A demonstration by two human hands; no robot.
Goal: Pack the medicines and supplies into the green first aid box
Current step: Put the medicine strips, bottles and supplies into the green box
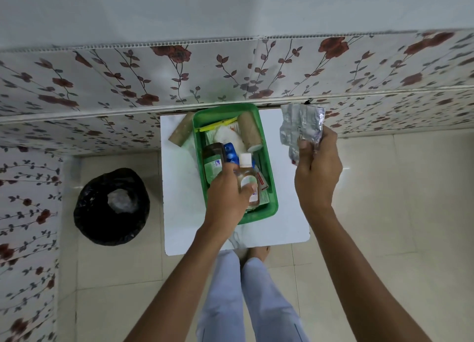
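Seen from the head camera, a green box (269, 187) sits on a small white bench (179, 187) pushed against a flowered wall (128, 79); the left hand (228, 198) reaches over the near half of the box with its grip wrapped around a small clear bottle (246, 177) that has a white cap, held just above the things already packed; the right hand (318, 167) is raised to the right of the box, beyond the bench edge, its grip pinching a crumpled bunch of silver pill strips (301, 127) by their lower end. Inside the box lie a brown bandage roll (250, 131) along the far right wall, white packets (225, 136) in the far middle, a green bottle (213, 162) with a dark cap at the left wall and a blue bottle (229, 153) beside it; small printed sachets (263, 185) lie near the right wall. A second brown roll (180, 132) rests on the bench, just outside the far left corner of the box; a black-lined bin (111, 207) stands on the tiled floor (384, 213) left of the bench.
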